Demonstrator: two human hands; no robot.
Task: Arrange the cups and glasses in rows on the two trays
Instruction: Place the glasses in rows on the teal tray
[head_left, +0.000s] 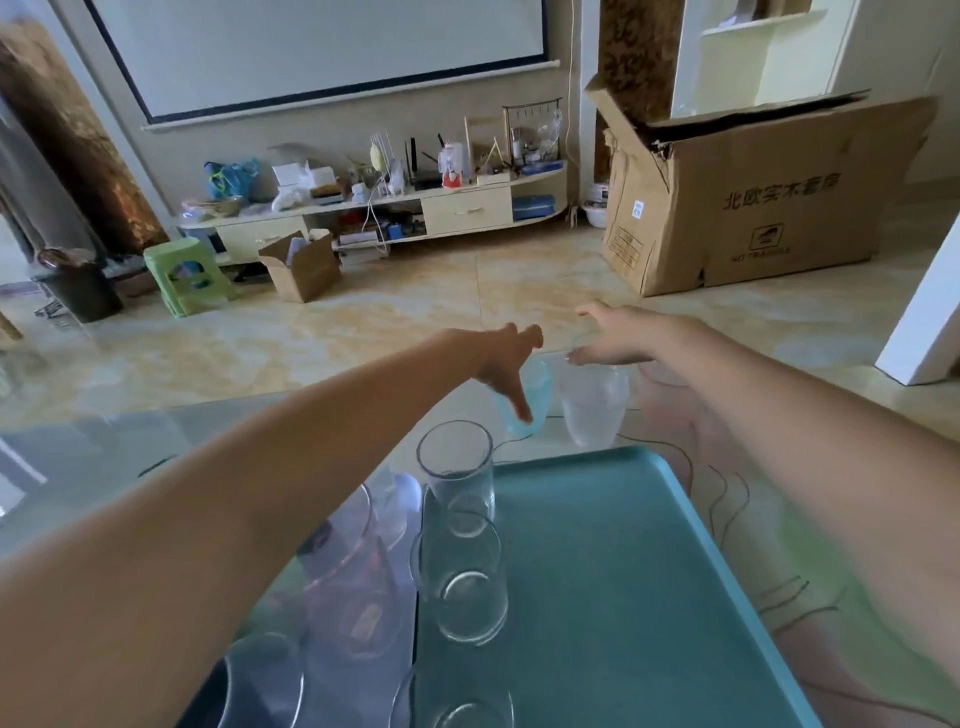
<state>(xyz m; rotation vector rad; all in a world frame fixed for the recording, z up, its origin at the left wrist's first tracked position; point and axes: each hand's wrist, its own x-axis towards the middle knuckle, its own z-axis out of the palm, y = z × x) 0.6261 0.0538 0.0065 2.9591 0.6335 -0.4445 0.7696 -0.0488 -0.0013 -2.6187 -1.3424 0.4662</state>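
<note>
On a glass surface (104, 457) in a tiled-floor living room, three clear cylindrical glasses (470, 577) line the teal plastic tray (623, 571), while the left hand (506, 364) grips a blue translucent cup (530, 400) beyond it and the right hand (623, 338) hovers spread over a frosted cup (592, 410).

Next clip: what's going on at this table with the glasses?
A person is sorting cups and glasses onto a teal tray. The left hand grips a pale blue cup beyond the tray's far edge, while the right hand hovers open over a frosted clear cup beside it. Clear glasses already stand in a row along the tray's left side. More glassware sits left of the tray, partly hidden by the left arm.
</note>
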